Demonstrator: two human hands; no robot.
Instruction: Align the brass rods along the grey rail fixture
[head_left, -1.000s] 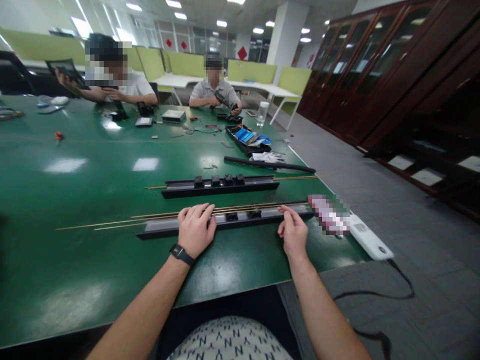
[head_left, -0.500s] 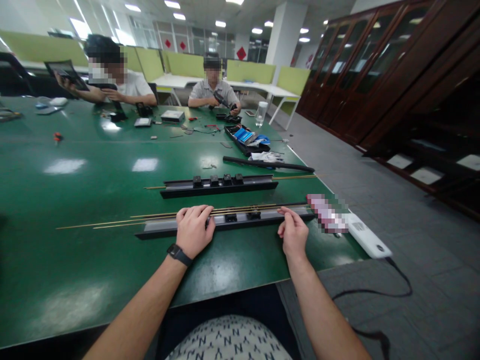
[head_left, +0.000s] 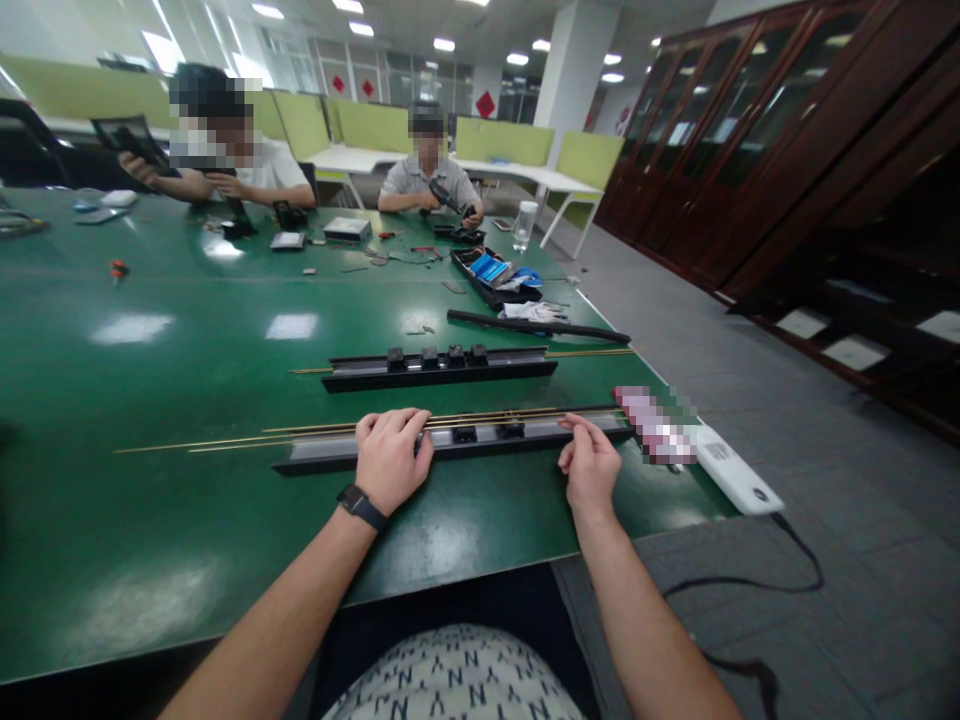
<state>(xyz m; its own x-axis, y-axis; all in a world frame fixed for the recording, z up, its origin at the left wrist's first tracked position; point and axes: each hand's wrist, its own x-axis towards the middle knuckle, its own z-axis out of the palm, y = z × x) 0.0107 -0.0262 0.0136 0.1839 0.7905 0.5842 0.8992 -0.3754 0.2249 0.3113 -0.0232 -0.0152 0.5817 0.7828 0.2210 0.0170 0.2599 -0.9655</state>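
Observation:
A long black rail (head_left: 487, 438) with small black blocks on it lies across the green table (head_left: 150, 400) near its front edge. Thin brass rods (head_left: 225, 440) run along it and stick out to the left. My left hand (head_left: 390, 458), a watch on its wrist, rests palm down on the rail's middle with the fingers curled over the rods. My right hand (head_left: 589, 462) pinches the rods near the rail's right end.
A second black rail (head_left: 442, 366) with blocks lies parallel farther back, and a thin black bar (head_left: 540, 327) beyond it. A white power strip (head_left: 731, 470) hangs over the right table edge. Two people sit working at the far side among small tools and a tray (head_left: 495, 275).
Almost nothing has changed: both hands stay on the near rail, with the right hand's fingers shifting slightly on the rods.

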